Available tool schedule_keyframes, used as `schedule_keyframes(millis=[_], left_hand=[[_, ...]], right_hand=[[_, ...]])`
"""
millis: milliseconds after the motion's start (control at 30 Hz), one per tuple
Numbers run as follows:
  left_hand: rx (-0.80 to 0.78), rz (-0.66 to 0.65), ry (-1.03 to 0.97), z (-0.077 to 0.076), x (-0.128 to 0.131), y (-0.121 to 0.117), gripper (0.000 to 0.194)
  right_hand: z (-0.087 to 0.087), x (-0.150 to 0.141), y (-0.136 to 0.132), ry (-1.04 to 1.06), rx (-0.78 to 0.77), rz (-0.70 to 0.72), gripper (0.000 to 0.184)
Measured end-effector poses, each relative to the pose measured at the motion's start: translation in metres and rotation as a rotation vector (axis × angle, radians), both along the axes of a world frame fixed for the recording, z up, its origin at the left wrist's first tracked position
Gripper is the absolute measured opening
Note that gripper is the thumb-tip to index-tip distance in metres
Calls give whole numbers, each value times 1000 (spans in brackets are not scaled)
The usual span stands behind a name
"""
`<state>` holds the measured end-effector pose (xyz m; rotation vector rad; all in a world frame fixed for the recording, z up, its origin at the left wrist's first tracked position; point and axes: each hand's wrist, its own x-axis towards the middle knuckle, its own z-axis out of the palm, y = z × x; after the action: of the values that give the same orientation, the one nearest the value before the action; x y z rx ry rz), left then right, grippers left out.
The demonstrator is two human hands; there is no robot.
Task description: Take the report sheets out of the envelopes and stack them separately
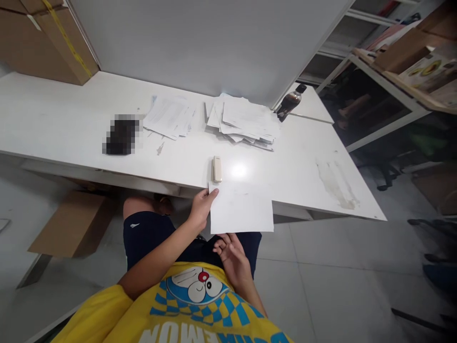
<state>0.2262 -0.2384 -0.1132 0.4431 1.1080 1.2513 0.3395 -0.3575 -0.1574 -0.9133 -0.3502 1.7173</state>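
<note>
White desk (71, 124) against a pale wall, seen from above by a seated person in a yellow shirt and dark shorts. A blank white sheet of paper (241, 209) is held over the desk's near edge, above the lap. The left hand (202, 207) pinches the sheet's left edge, thumb on top and fingers curled beneath. The right hand (232, 255) lies just under the sheet's lower edge, palm up, fingers loosely open, holding nothing. Just beyond the sheet, a small cream stapler (217, 169) sits on the desk. Farther back lie two loose paper stacks (246, 121), a dark blurred object (121, 136) and a dark bottle (290, 102). A cardboard box (73, 224) rests on the floor at left.
</note>
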Motion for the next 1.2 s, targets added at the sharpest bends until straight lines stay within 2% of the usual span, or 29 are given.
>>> schedule_keyframes(millis=[67,167,233,367,433,500,600,700,767,900,1033,1200], left_hand=[[6,-23,-37,2,0,-2,46],[48,-49,-63,0,0,-10,47],[92,1,21,-4,-2,-15,47],[319,211,487,-11,-16,-16,35],[504,220,762,-5,-26,-8,27],[686,127,1004,6,-35,7,28],[905,-157,1310,21,-43,35,43],[991,-440,1495,24,-48,57,55],[980,-519,1521,20,-50,64,57],[955,-524,1471,13,-53,68,57],[926,-551,1388,12,-56,70,63],[1018,-458,1253,17,-57,63,59]], right_hand=[[8,-6,7,-51,81,50,33],[13,-5,27,-116,88,-49,26],[14,-2,39,-139,73,-117,26],[16,3,58,-194,93,-135,26],[18,4,68,-207,90,-118,27],[21,3,79,-198,75,-104,28],[26,-2,92,-177,41,-110,29],[29,-10,95,-176,22,-112,30],[30,-16,92,-181,19,-124,30],[27,-34,84,-169,16,-158,31],[25,-46,86,-136,24,-188,31],[25,-46,94,-119,49,-194,30]])
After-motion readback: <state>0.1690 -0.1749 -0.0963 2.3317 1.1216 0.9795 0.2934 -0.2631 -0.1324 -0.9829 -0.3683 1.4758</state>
